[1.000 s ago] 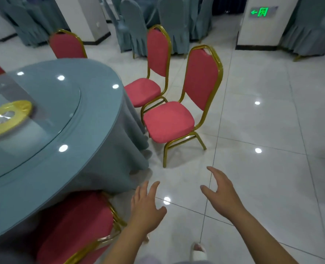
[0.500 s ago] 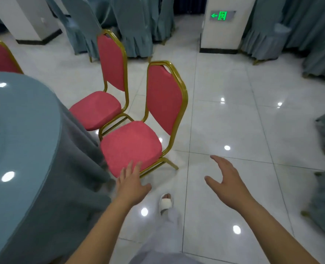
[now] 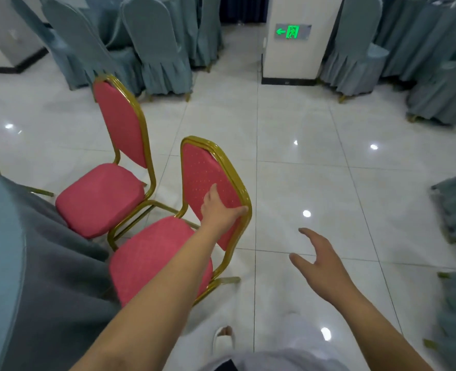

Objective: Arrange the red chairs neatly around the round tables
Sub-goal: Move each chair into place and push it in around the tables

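A banquet hall, probably in a hotel or restaurant, is shown: cloth-draped round table (image 3: 4,236), red banquet chairs (image 3: 101,199), grey-covered chairs (image 3: 162,49), glossy tiled floor (image 3: 315,183), exit sign (image 3: 292,32).

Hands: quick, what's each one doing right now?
Left hand: grips the near chair by its backrest.
Right hand: open, holding nothing.

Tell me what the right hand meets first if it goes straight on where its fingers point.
The right hand probably meets the near red chair's backrest, gripped by the left hand; depth is unclear, so it could pass beside it.
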`<action>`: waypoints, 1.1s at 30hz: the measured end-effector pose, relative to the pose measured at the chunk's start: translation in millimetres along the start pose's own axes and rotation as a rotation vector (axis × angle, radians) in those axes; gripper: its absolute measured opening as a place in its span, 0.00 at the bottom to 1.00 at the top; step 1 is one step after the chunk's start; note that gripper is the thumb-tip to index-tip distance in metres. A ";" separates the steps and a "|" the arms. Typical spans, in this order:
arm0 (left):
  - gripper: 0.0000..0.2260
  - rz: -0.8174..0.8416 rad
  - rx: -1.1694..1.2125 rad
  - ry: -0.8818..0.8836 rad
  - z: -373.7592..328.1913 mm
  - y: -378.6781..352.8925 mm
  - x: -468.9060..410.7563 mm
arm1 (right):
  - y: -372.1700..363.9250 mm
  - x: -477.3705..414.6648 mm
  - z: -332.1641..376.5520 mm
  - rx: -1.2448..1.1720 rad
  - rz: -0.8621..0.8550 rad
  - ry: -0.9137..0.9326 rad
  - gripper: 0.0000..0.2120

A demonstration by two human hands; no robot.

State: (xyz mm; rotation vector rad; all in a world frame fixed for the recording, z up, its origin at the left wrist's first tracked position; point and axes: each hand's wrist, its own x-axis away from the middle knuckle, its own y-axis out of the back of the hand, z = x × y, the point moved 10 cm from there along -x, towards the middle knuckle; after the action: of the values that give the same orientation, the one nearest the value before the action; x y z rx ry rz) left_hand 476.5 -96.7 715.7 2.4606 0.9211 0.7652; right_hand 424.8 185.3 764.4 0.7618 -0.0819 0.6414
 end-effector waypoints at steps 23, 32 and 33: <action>0.47 -0.400 0.256 0.402 2.6 -75.4 -38.7 | -35.1 -259.6 54.0 0.179 0.635 0.455 0.28; 0.40 -0.276 -0.064 0.453 57.6 -113.4 193.7 | -83.6 -165.7 74.3 0.686 0.659 0.866 0.50; 0.39 -0.275 -0.085 0.480 69.5 -117.4 227.8 | -90.6 -150.4 64.9 0.782 0.682 0.889 0.51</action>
State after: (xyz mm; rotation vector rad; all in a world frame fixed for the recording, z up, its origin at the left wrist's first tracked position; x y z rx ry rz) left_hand 608.1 131.0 679.1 2.0476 1.3287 1.2887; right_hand 365.0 15.9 711.7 1.1322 0.7993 1.6663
